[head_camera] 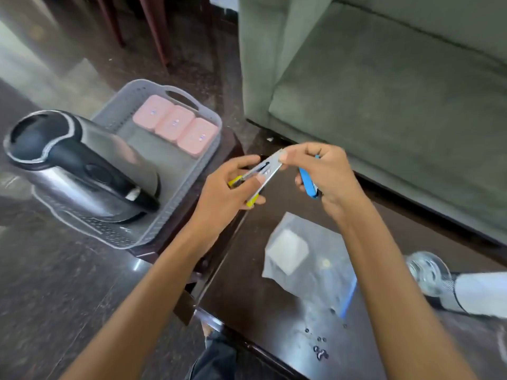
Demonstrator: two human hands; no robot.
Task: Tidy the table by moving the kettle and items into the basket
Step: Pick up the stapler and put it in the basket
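The steel kettle (79,171) with a black handle stands in the near part of the grey plastic basket (211,119). Three pink boxes (175,123) lie in a row at the basket's far end. My left hand (227,187) grips a yellow-handled metal tool (263,170) above the gap between basket and table. My right hand (321,174) pinches that tool's silver tip with thumb and forefinger and also holds a blue-handled tool (307,182) in its palm.
A clear zip bag (315,267) with a white block inside lies on the dark table (247,283). A glass jar (430,272) lies on its side at the right. Small black rings (319,349) are scattered near the front edge. A grey sofa (384,91) stands behind.
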